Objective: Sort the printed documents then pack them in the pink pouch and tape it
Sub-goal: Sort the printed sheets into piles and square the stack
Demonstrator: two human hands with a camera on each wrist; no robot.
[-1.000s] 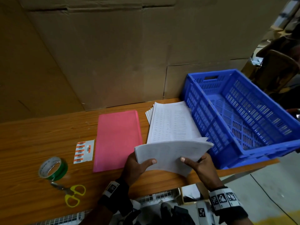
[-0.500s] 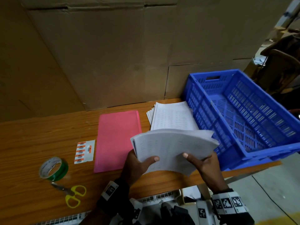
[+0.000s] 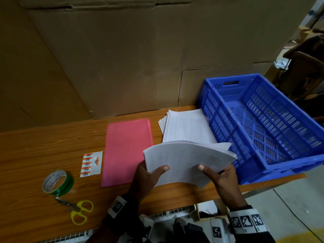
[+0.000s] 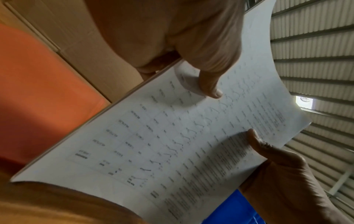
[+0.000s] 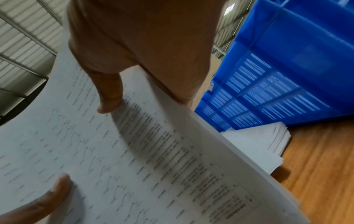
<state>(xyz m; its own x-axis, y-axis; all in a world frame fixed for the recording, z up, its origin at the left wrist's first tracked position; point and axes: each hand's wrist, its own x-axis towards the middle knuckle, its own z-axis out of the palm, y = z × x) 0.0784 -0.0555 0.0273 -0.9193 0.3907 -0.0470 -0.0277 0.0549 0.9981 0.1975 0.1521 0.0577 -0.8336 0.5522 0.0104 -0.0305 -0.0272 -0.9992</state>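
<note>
Two hands (image 3: 185, 174) grip a curved sheaf of printed paper (image 3: 189, 156) above wood-grain table (image 3: 35, 155)

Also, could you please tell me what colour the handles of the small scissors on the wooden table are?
Yellow; the small scissors show best in the head view.

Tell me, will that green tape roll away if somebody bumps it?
Probably not. The green tape roll seems to lie on its flat side on the wooden table, so a bump would likely slide it. It looks light, so it should shift easily. The yellow scissors lying right next to it might stop it.
</note>
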